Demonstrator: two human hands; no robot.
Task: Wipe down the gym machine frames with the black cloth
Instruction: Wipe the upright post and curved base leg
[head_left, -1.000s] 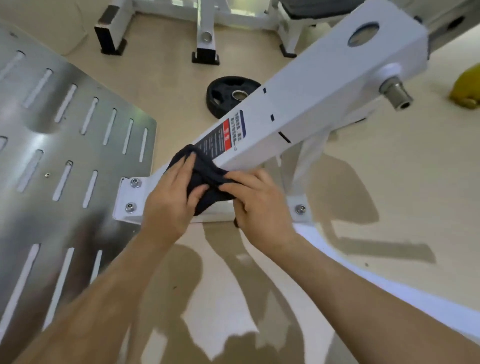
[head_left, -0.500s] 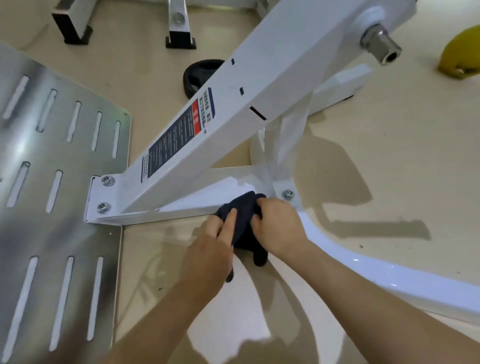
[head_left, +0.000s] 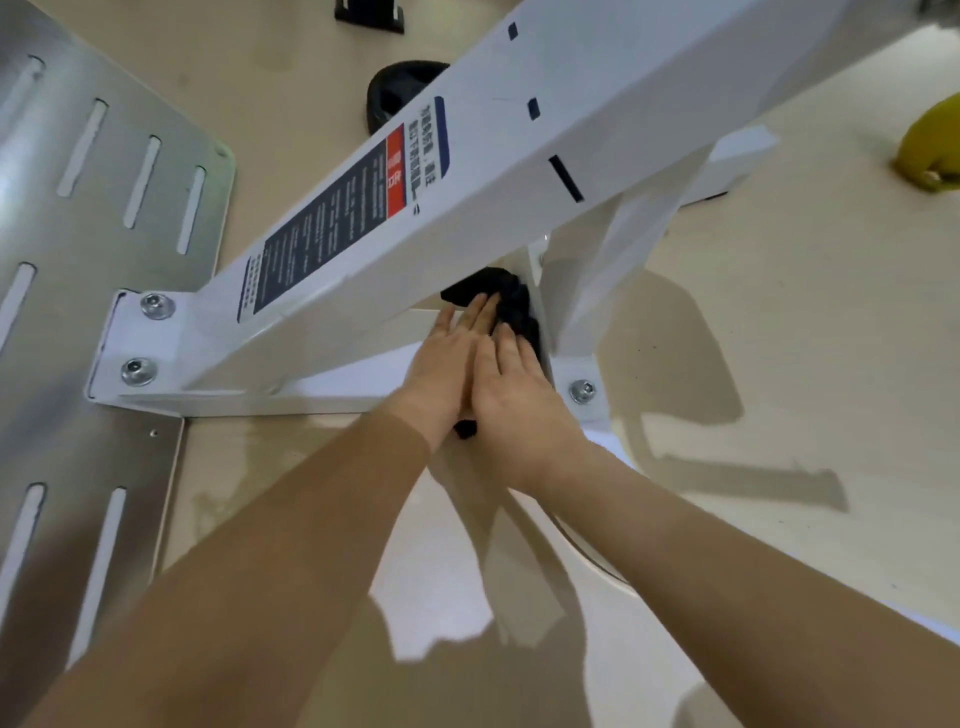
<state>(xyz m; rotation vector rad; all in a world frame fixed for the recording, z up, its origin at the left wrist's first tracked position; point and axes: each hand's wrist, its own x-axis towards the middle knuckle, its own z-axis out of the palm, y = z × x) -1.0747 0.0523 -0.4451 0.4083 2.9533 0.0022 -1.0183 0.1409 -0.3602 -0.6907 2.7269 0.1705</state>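
Observation:
A white gym machine frame slants from lower left to upper right, with a dark warning label on its side. Under this beam a black cloth lies bunched on the lower white frame bar, close to an upright strut. My left hand lies flat on the cloth with straight fingers. My right hand lies flat beside it, fingers straight, pressing the cloth too. Most of the cloth is hidden under the two hands; a small corner shows below them.
A slotted steel footplate fills the left side, bolted to the frame's bracket. A black weight plate lies on the beige floor behind the beam. A yellow object sits at the right edge. Bolts stick up near my right hand.
The cloth and both hands moved from the sloping beam down to the lower bar, then pushed further in under the beam. The fingers have flattened on the cloth.

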